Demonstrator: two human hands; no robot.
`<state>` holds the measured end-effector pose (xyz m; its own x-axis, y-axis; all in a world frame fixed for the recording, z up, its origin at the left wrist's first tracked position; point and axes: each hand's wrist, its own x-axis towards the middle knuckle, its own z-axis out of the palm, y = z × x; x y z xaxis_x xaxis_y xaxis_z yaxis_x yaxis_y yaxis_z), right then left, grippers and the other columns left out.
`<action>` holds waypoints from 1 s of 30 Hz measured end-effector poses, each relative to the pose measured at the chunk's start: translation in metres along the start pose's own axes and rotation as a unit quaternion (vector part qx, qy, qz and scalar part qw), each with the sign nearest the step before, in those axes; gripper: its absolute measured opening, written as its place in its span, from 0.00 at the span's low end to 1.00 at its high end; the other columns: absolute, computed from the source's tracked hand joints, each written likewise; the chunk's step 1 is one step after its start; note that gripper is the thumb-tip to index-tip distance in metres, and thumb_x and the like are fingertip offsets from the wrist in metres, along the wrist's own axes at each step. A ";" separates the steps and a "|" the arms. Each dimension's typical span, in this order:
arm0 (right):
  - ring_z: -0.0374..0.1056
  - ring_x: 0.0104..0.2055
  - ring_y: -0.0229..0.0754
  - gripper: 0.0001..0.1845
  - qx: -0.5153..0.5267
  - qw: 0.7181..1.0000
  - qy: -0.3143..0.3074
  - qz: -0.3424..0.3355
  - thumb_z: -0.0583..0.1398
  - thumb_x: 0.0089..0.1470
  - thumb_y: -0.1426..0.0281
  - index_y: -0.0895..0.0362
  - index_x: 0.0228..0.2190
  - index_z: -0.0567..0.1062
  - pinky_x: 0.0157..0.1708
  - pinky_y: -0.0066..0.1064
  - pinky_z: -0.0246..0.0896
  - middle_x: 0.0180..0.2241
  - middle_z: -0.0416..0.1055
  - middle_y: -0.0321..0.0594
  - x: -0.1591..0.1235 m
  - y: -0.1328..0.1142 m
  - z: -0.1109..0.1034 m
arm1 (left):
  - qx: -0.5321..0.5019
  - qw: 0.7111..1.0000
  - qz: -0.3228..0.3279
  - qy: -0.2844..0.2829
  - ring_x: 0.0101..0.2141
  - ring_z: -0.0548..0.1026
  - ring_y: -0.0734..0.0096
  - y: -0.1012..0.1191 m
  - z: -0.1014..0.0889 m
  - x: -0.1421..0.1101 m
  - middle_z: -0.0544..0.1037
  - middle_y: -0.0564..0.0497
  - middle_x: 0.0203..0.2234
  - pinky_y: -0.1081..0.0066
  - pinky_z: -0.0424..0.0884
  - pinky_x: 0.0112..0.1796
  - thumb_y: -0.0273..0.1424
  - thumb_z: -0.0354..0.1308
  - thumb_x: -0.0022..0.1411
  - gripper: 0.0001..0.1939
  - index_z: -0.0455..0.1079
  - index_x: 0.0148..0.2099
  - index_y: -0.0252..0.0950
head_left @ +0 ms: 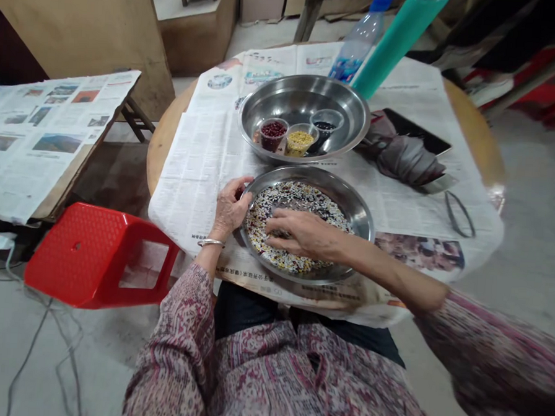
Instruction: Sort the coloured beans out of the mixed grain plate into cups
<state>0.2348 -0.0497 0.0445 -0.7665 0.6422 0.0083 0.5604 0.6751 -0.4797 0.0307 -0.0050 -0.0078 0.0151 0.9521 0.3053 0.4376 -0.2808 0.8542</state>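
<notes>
A shallow stainless steel basin (364, 215) near the table's front edge holds a loose layer of mixed beans and grains (306, 194), white, black, yellow and dark red. At its left side, my left hand (232, 204) grips the rim, with the thumb toward the inside. My right hand (304, 233) reaches in from the right over the mix. Its fingers are bent down with the tips close together among the grains; whatever they hold is too small to make out. Behind stands a deeper steel basin (307, 88) with clear cups of red beans (273, 133), yellow grains (300, 139) and black beans (326, 125).
Newspaper (191, 166) covers the round table. A water bottle (358, 48) and a tall green cylinder (397, 47) stand at the back. A folded umbrella (405, 156) lies right, over a dark flat object (423, 132). A red stool (98, 254) is at the left.
</notes>
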 end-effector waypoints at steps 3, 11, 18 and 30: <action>0.69 0.35 0.41 0.08 0.012 1.000 -0.003 -0.024 0.57 0.65 0.66 0.54 0.36 0.76 0.36 0.34 0.62 0.36 0.71 0.40 -0.032 -0.006 -0.008 | -0.004 1.000 -0.005 0.002 0.33 0.71 0.73 0.001 0.000 0.000 0.76 0.53 0.33 0.72 0.69 0.35 0.19 0.56 0.60 0.18 0.75 0.50 0.38; 0.73 0.37 0.40 0.15 0.050 0.997 -0.009 -0.060 0.55 0.61 0.77 0.51 0.42 0.78 0.36 0.31 0.67 0.37 0.77 0.39 -0.056 -0.022 0.006 | -0.001 1.000 -0.006 -0.001 0.33 0.72 0.72 0.001 -0.001 0.000 0.77 0.53 0.34 0.71 0.69 0.34 0.20 0.56 0.60 0.18 0.75 0.50 0.39; 0.72 0.37 0.45 0.17 -0.083 0.987 0.111 0.085 0.52 0.61 0.74 0.54 0.43 0.80 0.38 0.38 0.68 0.39 0.77 0.45 -0.024 0.020 0.010 | -0.009 1.000 -0.005 0.004 0.32 0.71 0.73 -0.001 0.001 -0.001 0.75 0.54 0.32 0.72 0.69 0.34 0.20 0.57 0.60 0.18 0.75 0.50 0.39; 0.68 0.45 0.49 0.15 -0.052 0.988 0.112 0.088 0.62 0.56 0.65 0.54 0.45 0.77 0.46 0.42 0.66 0.45 0.72 0.46 0.027 0.017 0.013 | -0.009 1.000 0.001 -0.005 0.33 0.72 0.73 -0.003 0.001 0.000 0.75 0.54 0.33 0.71 0.70 0.36 0.20 0.57 0.59 0.18 0.74 0.50 0.40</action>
<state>0.2197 -0.0259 0.0253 -0.5719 0.8098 0.1311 0.7172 0.5712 -0.3992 0.0301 -0.0041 -0.0102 0.0247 0.9530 0.3020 0.4214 -0.2839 0.8613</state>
